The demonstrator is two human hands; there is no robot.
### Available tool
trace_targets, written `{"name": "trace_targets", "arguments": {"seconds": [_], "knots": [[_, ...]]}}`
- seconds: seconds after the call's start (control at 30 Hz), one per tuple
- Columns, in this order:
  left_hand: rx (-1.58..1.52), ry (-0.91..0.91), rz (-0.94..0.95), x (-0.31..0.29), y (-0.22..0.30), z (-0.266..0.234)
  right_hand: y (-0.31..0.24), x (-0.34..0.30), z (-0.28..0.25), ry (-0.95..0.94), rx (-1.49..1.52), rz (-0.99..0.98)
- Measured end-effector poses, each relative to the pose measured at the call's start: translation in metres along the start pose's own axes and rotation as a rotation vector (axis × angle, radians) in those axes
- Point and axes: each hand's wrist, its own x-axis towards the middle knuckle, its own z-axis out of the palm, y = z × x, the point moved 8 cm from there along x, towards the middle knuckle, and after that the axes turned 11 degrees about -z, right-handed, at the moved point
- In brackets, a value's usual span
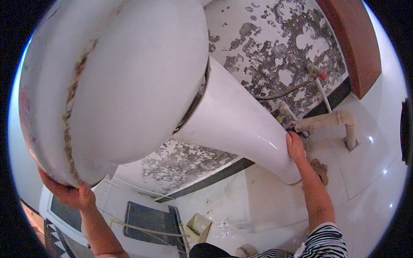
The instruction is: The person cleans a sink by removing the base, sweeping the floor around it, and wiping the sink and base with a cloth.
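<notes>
A white washbasin (137,86) fills the upper left, with a brown-stained seam running along its side. From its underside a tapering white pedestal (241,120) slants down to the right; a dark gap shows where the two meet. My left hand (69,193) is closed on the basin's lower edge, with the thumb on the near side and the fingers partly hidden. Around the side of the pedestal's narrow lower part, my right hand (295,148) is closed, its fingertips hidden from view.
Beside my right hand, an elbowed drain pipe (322,122) enters the tiled floor (374,172). A red-handled valve (320,74) and a hose (284,92) sit against the peeling wall (275,43). A dustpan (199,225) and a dark panel (148,223) are at the lower left.
</notes>
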Motion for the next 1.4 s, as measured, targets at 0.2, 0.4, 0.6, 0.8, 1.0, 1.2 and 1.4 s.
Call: {"name": "trace_targets", "arguments": {"seconds": [0.2, 0.4, 0.6, 0.8, 1.0, 1.2, 1.4], "knots": [[0.089, 0.074, -0.06, -0.014, 0.017, 0.007, -0.236, 0.022, -0.047, -0.066, 0.206, -0.551], [0.009, 0.214, -0.103, -0.013, 0.032, 0.016, -0.286, 0.067, -0.041, -0.361, 0.417, -0.667], [-0.015, 0.191, -0.001, -0.015, 0.029, 0.014, -0.244, 0.105, -0.014, -0.403, 0.537, -0.335], [-0.02, 0.112, -0.064, 0.01, 0.015, 0.007, -0.268, 0.079, -0.006, -0.23, 0.422, -0.286], [-0.052, 0.131, -0.015, 0.012, 0.02, 0.009, -0.269, 0.073, -0.008, -0.122, 0.29, -0.307], [-0.111, 0.134, -0.084, 0.011, 0.017, 0.009, -0.269, 0.069, -0.025, 0.061, 0.213, -0.39], [-0.057, 0.196, -0.034, 0.007, 0.021, 0.01, -0.339, -0.008, -0.025, 0.177, -0.053, -0.535]]}}
